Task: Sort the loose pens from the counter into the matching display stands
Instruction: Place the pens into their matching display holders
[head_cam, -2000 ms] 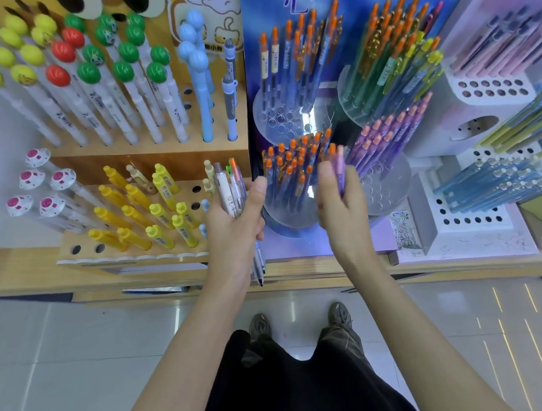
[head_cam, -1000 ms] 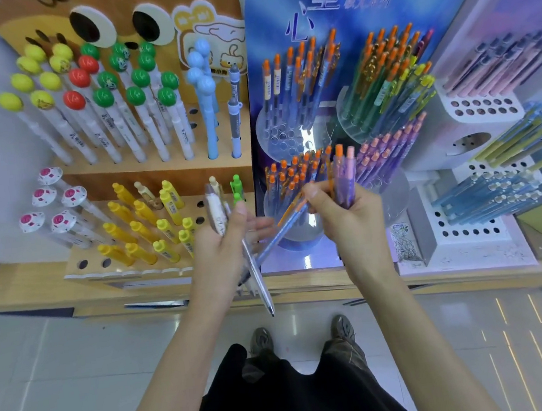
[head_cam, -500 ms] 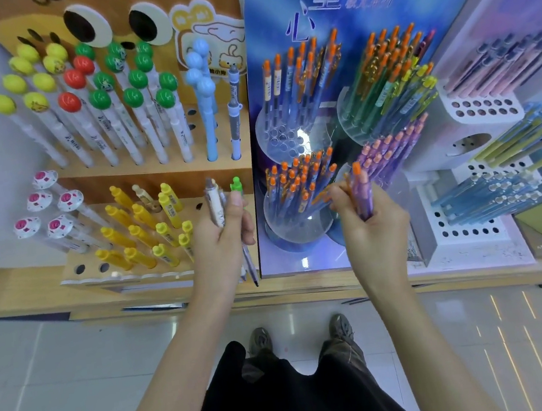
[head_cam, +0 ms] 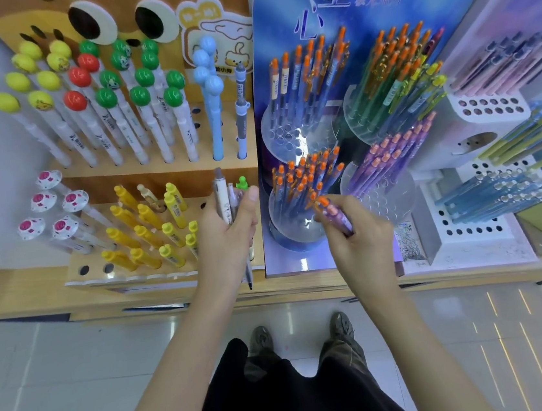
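Note:
My left hand (head_cam: 229, 237) grips a bundle of loose pens (head_cam: 227, 200), upright, with a grey-capped one and a green-topped one showing above the thumb and tips hanging below the fist. My right hand (head_cam: 355, 233) pinches two purple pens with orange clickers (head_cam: 333, 213) right in front of the clear round holder of blue orange-topped pens (head_cam: 307, 184). The clear holder of purple pens (head_cam: 389, 158) stands just right of it. Both belong to the blue display stand (head_cam: 344, 28).
A wooden stand (head_cam: 165, 176) on the left holds ball-topped white pens, yellow pens and pink-topped pens, with empty holes (head_cam: 96, 269) at its front left. White perforated stands (head_cam: 475, 229) with blue, green and pink pens fill the right. The counter edge (head_cam: 173, 304) runs below.
My right hand has dropped lower and swung left with the purple pens, from beside the purple holder to the front of the blue-pen holder. My left hand has barely moved.

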Demonstrator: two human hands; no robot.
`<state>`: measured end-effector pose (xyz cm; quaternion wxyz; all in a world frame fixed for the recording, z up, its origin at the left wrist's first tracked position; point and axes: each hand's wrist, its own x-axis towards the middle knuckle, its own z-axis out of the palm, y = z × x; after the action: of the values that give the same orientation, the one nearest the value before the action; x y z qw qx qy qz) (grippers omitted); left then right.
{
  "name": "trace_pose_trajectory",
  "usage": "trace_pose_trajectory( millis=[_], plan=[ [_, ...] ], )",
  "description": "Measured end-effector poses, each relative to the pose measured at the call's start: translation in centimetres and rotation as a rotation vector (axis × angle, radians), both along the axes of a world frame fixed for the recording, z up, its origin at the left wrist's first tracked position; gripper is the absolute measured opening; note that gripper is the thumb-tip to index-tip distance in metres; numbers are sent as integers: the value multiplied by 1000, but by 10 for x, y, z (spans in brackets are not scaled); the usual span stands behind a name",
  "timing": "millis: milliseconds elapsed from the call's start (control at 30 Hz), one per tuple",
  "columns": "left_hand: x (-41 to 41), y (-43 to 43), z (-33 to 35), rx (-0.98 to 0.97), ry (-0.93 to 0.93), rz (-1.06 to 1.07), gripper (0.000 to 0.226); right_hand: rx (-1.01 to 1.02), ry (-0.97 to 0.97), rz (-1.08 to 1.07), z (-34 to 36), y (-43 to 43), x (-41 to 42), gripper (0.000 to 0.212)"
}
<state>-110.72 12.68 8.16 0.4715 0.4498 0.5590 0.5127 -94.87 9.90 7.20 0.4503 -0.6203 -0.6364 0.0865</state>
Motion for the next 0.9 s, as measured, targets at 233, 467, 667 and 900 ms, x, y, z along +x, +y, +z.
trace_pose_trajectory(
  millis=[233,467,667,900],
  plan=[
    [-1,1,4,3,-10,-28,20,-19,-28,-36,7,16,-1,11],
    [0,-1,6,-3,6,-24,23,-20,-89,-57,8,17,-3,10],
    [-1,-1,7,-41,-14,-15,18,-40,-122,-15,12,20,-1,5],
    [5,2,5,-87,44,-86,16,-160,80,88,23,30,2,52]
  ],
)
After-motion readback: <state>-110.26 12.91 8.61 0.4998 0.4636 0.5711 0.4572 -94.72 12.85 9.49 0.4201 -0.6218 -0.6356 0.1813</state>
